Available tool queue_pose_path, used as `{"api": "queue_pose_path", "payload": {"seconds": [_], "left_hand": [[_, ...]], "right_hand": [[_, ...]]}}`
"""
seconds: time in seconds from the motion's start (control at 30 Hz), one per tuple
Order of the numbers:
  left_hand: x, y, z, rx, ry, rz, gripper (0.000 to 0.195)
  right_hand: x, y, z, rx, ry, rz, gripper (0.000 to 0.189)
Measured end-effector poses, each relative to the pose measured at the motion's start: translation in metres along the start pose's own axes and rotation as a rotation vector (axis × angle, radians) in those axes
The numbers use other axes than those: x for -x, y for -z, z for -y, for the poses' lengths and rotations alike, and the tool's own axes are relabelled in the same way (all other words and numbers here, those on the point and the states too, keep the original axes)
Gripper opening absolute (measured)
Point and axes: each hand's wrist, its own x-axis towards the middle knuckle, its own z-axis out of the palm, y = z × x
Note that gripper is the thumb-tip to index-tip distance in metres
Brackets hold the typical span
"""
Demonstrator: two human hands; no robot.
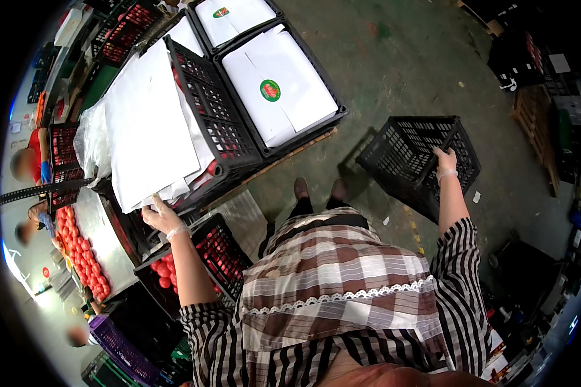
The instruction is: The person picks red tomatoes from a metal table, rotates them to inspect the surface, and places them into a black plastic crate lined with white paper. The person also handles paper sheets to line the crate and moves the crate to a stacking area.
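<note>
My right hand (447, 163), in a clear glove, grips the rim of an empty black plastic crate (406, 159) tilted above the floor. At the left, my gloved left hand (163, 215) touches the near corner of a stack of white paper sheets (150, 126). The sheets lie over a black crate (218, 111) in which red tomatoes partly show. Beside it stands another black crate (276, 150), its contents covered by folded white paper with a round green and red sticker (270, 90). Clear plastic film (93, 138) hangs at the sheets' far left edge.
Below my left arm stands a black crate of tomatoes (222, 251). A metal table (118, 251) carries a row of tomatoes (81, 251), with several people beyond it. A purple crate (121, 350) is at the lower left, a wooden pallet (537, 130) at the right.
</note>
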Motion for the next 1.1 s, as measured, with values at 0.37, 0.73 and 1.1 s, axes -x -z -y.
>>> {"api": "queue_pose_path", "payload": {"seconds": [0.37, 0.73, 1.1], "left_hand": [[-0.006, 0.017, -0.024, -0.154, 0.013, 0.021, 0.058], [-0.016, 0.053, -0.030, -0.167, -0.012, 0.086, 0.050], [-0.013, 0.062, -0.054, 0.071, 0.145, 0.120, 0.044]], "right_hand": [[-0.082, -0.063, -0.065, -0.313, -0.044, -0.130, 0.057], [-0.075, -0.103, -0.130, -0.392, -0.608, 0.176, 0.019], [-0.073, -0.145, -0.173, -0.194, -0.639, 0.019, 0.024]]}}
